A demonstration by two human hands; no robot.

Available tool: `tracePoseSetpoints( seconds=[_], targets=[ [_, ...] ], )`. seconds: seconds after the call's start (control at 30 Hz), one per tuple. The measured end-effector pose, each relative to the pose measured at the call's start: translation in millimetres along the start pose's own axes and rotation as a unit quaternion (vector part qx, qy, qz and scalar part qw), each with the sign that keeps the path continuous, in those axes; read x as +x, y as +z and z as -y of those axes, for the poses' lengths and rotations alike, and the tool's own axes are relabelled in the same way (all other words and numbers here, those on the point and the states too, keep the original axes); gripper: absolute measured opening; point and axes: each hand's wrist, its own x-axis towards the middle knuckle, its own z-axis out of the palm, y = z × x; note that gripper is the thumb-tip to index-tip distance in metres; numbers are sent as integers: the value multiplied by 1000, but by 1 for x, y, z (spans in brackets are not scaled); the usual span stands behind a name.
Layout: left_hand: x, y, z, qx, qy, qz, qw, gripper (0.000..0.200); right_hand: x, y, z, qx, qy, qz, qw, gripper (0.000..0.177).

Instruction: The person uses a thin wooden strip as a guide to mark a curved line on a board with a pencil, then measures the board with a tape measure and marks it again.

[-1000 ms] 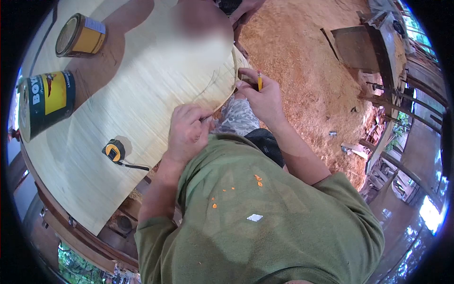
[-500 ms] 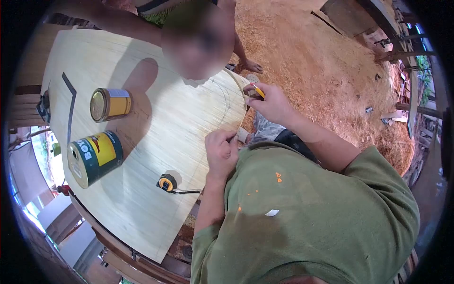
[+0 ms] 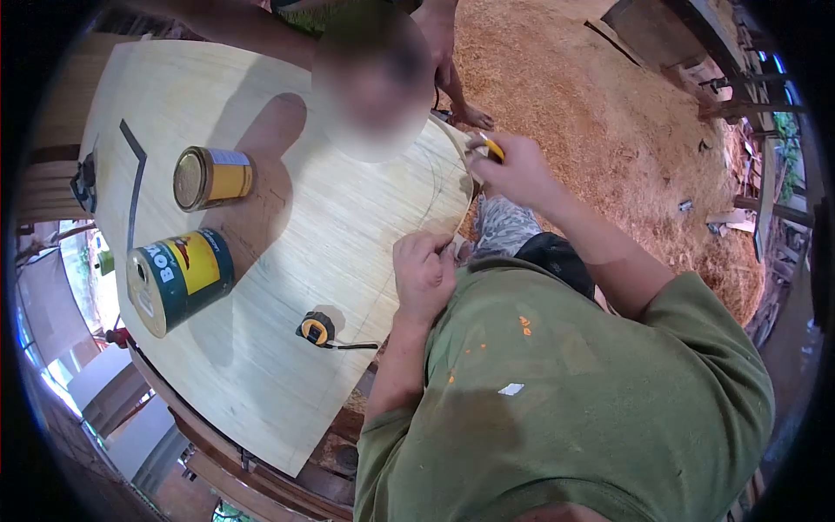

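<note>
A pale wooden board (image 3: 339,252) lies in front of me, with curved pencil lines near its right edge. A thin bent strip (image 3: 454,139) runs along that edge. My left hand (image 3: 424,277) is closed at the strip's near end, its fingertips partly hidden. In my right hand (image 3: 520,170) is a yellow pencil (image 3: 493,147), pointing up and left, while the fingertips touch the strip's outer side. Left of my left hand sits a black and yellow tape measure (image 3: 315,329) with a little blade pulled out.
A large green and yellow can (image 3: 183,278) and a smaller yellow can (image 3: 213,178) lie on the board beside a dark angled metal square (image 3: 135,170). Another person (image 3: 439,35) leans over the far edge. Shavings cover the ground (image 3: 591,130) at right.
The view has shifted slightly, so the board's things appear a little to the right. The other person's hand now shows near the board's far right corner. My grips look the same.
</note>
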Motion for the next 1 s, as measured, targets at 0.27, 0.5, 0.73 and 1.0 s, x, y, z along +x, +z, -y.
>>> tracePoseSetpoints(
  seconds=[0.27, 0.5, 0.73, 1.0],
  targets=[
    [0, -1, -2, 18, -12, 7, 1000, 15, 62, 0, 2, -128, -12, 48, 991, 29],
    [-2, 1, 2, 18, -1, -7, 1000, 14, 66, 1, -2, -139, -7, 51, 989, 24],
    [-2, 1, 0, 22, -11, -7, 1000, 13, 64, -2, 4, -117, 5, 62, 991, 26],
    [1, 1, -2, 25, -12, -13, 1000, 15, 60, -3, 12, -42, 25, 66, 997, 28]
  ],
)
